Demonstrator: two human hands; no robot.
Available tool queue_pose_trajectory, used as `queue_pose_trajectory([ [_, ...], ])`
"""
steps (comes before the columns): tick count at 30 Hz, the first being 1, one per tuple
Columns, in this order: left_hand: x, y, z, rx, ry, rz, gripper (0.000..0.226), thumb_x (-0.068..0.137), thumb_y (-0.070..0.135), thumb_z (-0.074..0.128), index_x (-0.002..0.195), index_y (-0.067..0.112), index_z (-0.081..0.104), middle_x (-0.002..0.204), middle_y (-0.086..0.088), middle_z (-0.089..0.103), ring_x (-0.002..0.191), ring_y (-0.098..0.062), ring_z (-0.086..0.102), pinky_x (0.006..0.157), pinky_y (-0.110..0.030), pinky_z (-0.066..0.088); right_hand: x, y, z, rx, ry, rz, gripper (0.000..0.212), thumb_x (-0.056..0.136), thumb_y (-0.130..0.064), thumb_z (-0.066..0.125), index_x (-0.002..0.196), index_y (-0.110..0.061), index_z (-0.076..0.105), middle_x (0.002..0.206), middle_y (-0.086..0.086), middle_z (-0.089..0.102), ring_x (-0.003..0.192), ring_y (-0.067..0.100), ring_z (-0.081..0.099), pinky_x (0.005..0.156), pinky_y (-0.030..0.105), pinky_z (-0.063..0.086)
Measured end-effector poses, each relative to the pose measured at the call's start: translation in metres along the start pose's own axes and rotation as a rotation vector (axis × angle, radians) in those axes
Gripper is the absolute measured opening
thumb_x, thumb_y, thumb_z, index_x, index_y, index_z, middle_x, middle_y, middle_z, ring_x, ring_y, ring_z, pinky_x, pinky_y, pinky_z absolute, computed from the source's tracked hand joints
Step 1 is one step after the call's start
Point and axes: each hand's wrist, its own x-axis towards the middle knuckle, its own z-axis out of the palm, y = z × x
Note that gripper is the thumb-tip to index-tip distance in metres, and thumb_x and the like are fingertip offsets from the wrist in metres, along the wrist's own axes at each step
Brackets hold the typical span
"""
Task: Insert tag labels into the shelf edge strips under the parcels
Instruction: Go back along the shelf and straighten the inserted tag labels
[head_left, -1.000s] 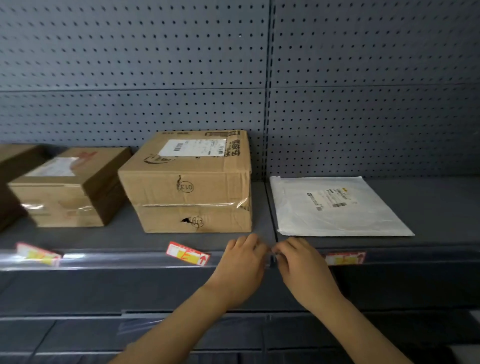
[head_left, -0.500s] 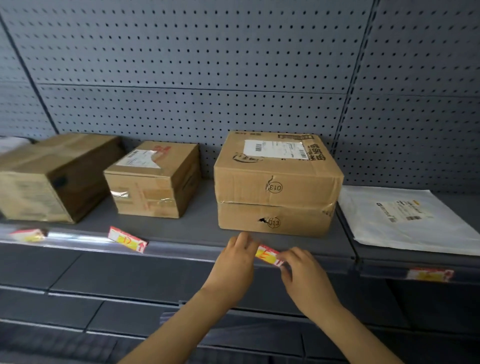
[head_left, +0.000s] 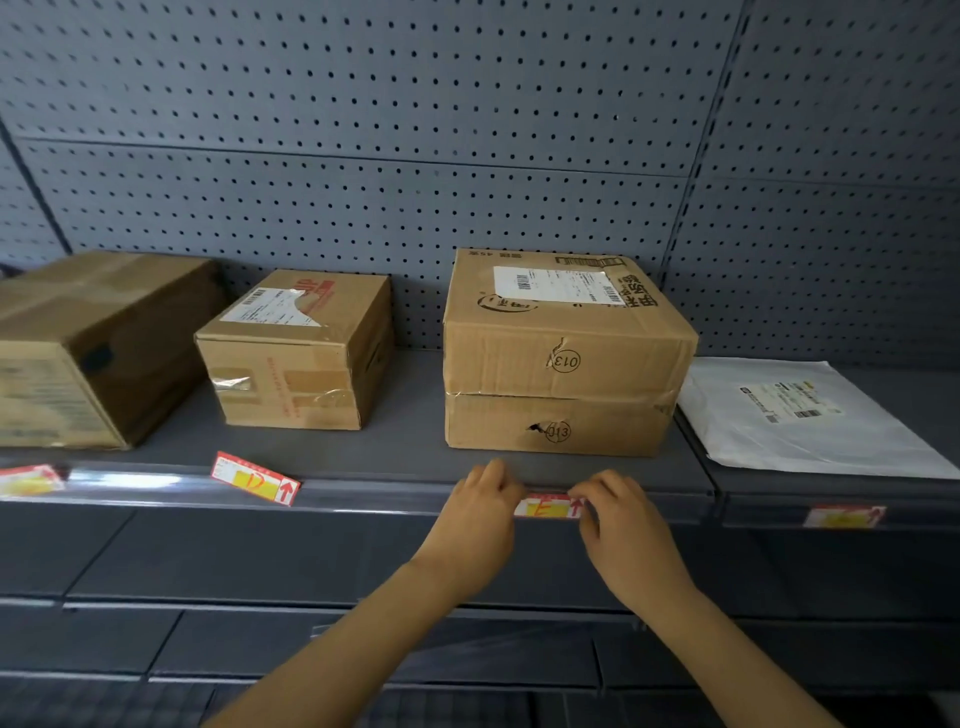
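Both bare forearms rise from 6 o'clock and converge toward centre. Left hand (head_left: 480, 525), back facing the camera, fingers curled forward, fingertips (head_left: 491, 475) pressed at the 12 o'clock side. Right hand (head_left: 621, 535), at 3 o'clock of the left, near but apart, fingers bent, thumb and forefinger pinched toward 9 o'clock.

Both hands, left hand (head_left: 480, 514) and right hand (head_left: 621, 525), pinch the ends of a red-and-yellow tag label (head_left: 548, 506) lying level against the clear shelf edge strip (head_left: 363, 496), directly below the cardboard parcel marked 013 (head_left: 563, 358).
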Motion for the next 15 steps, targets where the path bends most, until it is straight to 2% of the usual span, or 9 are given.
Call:
queue_pose_trajectory([
  [3, -0.002, 0.003, 0.003, 0.01, -0.042, -0.038, 0.04, 0.088, 0.0, 0.051, 0.126, 0.012, 0.053, 0.12, -0.007, 0.046, 0.101, -0.021, 0.044, 0.088, -0.031, 0.043, 0.002, 0.002, -0.001, -0.038, -0.021, -0.048, 0.022, 0.077, -0.002, 0.067, 0.097, -0.012, 0.065, 0.093, 0.003, 0.059, 0.085, 0.022, 0.056, 0.065, 0.033, 0.049],
  [8, 0.001, 0.002, -0.004, 0.037, -0.052, -0.028, 0.036, 0.091, 0.005, 0.049, 0.125, 0.013, 0.055, 0.117, -0.007, 0.047, 0.098, -0.021, 0.045, 0.083, -0.027, 0.038, 0.006, -0.003, 0.003, -0.108, -0.032, -0.108, 0.019, 0.073, -0.001, 0.07, 0.089, -0.01, 0.065, 0.086, 0.004, 0.058, 0.077, 0.023, 0.055, 0.057, 0.037, 0.05],
  [15, -0.004, 0.001, -0.01, 0.007, 0.007, -0.024, 0.03, 0.09, 0.009, 0.052, 0.118, 0.013, 0.059, 0.108, -0.009, 0.054, 0.094, -0.025, 0.051, 0.082, -0.034, 0.042, 0.008, -0.005, -0.004, -0.194, -0.079, -0.076, 0.024, 0.061, 0.003, 0.075, 0.079, -0.013, 0.069, 0.076, 0.004, 0.058, 0.064, 0.026, 0.053, 0.053, 0.035, 0.044],
])
